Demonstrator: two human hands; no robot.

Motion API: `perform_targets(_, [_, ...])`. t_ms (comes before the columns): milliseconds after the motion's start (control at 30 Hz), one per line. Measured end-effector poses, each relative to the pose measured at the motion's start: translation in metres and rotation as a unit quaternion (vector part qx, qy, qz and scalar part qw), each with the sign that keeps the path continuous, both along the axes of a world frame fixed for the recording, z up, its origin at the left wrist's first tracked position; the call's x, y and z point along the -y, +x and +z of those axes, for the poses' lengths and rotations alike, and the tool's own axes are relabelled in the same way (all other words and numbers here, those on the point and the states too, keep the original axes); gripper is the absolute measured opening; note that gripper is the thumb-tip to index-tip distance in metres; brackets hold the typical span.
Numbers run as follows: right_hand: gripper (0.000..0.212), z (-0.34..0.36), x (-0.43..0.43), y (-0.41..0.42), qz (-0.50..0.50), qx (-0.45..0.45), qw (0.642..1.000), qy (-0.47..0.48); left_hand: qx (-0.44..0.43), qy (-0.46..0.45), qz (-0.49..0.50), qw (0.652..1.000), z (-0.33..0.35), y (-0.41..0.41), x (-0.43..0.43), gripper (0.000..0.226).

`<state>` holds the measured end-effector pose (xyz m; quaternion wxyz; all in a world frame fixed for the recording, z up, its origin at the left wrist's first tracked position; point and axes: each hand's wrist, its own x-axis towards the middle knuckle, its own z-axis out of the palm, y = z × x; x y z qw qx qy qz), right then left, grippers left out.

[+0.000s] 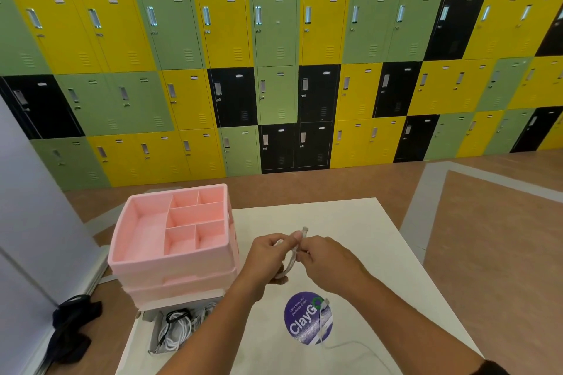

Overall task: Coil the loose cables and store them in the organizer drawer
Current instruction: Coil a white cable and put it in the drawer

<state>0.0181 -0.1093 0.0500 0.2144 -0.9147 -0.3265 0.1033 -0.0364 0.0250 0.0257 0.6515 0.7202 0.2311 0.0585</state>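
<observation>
Above the white table (pixel 350 222), both hands hold a thin white cable (pixel 291 262) wound into a small loop. My left hand (pixel 268 256) grips the loop, and my right hand (pixel 329 262) pinches the cable near its connector end, which sticks up between the hands. The cable's loose tail (pixel 323 329) trails down over a round purple sticker (pixel 307 318) with its plug lying on it. The pink organizer (pixel 173 240) stands at the table's left, its top tray divided into several compartments. In front of it an open drawer or box (pixel 176 329) holds several black and white cables.
A wall of yellow, green and black lockers (pixel 280 70) fills the background across a brown floor. A grey partition (pixel 36 207) stands at the left, with a black cloth or strap (pixel 73 329) on the floor beside the table.
</observation>
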Motion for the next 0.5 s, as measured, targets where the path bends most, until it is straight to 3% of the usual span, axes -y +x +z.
perform_targets(67, [0.025,0.001,-0.001,0.000,0.007,0.011,1.000,-0.012,0.006,-0.015,-0.026,1.000,0.004,0.002,0.003,0.034])
perform_targets(267, [0.023,0.003,-0.001,-0.001,0.025,0.049,0.998,-0.022,0.018,0.071,-0.009,0.997,0.002,0.008,-0.005,0.036])
perform_targets(500, [0.024,-0.004,0.005,0.014,0.004,0.134,0.991,0.030,0.072,-0.092,-0.038,0.992,0.004,0.004,-0.006,0.032])
